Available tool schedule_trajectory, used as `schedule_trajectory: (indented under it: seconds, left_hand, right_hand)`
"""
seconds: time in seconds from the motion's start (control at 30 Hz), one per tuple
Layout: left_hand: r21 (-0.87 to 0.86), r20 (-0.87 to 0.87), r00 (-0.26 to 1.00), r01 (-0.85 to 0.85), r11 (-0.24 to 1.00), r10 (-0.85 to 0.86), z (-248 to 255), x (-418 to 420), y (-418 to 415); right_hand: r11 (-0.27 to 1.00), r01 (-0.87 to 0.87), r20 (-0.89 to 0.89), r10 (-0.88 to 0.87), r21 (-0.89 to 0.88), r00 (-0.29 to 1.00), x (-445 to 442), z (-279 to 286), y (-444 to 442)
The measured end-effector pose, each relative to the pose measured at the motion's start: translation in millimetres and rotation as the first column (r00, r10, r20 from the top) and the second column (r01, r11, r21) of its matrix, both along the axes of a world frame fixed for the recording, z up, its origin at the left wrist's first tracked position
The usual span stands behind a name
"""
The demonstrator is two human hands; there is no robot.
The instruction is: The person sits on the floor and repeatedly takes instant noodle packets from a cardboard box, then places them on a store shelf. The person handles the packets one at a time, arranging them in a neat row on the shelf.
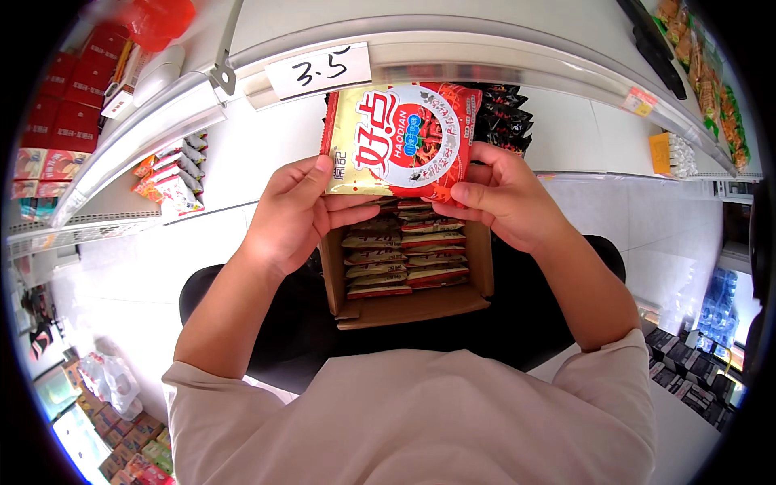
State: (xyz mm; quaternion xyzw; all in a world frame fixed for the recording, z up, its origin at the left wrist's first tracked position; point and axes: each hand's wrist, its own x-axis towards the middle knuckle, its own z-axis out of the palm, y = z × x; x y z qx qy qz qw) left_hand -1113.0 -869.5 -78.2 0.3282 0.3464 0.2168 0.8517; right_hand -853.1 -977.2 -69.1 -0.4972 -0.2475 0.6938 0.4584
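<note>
Between my two hands a red and cream snack packet (400, 139) is stretched flat, its printed front facing up. My left hand (303, 206) pinches its lower left corner, thumb on top and fingers beneath. At the right end, my right hand (503, 197) grips the lower corner the same way. Below the packet an open cardboard box (412, 306) sits at my lap, filled with two rows of similar packets (406, 257) standing on edge. Partly hidden behind the held packet, black packets (503, 121) stand in a row on the white shelf (570, 130).
A shelf rail (448, 54) with a handwritten price card (318, 70) crosses above my hands. White and orange packets (176, 176) stand on the left shelf, near red boxes (76, 103). An orange-fronted carton (661, 154) sits at the right. Stacked goods (130, 442) are at lower left.
</note>
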Motion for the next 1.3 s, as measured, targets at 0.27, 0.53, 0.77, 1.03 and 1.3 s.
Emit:
schedule_trajectory:
  seconds: [0.27, 0.53, 0.77, 1.03, 1.3]
  left_hand:
    - [0.075, -0.039, 0.997, -0.064, 0.995, 0.067, -7, -4, 4]
    - [0.128, 0.058, 0.973, -0.229, 0.965, 0.224, -10, -9, 6]
    - [0.292, -0.015, 0.984, -0.164, 0.942, 0.175, -1, -12, 8]
    - [0.348, -0.177, 0.983, 0.017, 0.937, 0.048, -4, -13, -7]
    - [0.601, -0.209, 0.977, 0.17, 0.781, -0.051, 6, -15, -14]
  right_hand:
    - [0.997, -0.074, 0.071, 0.071, 0.036, 0.995, -5, -4, 0]
    - [0.928, -0.371, 0.03, 0.371, -0.024, 0.928, -5, -8, 1]
    - [0.954, -0.28, 0.003, 0.282, -0.105, 0.959, 9, -25, 9]
    - [0.919, -0.388, 0.192, 0.394, -0.071, 0.899, -8, -21, 9]
    - [0.848, -0.526, 0.515, 0.423, 0.065, 0.746, -17, -21, 6]
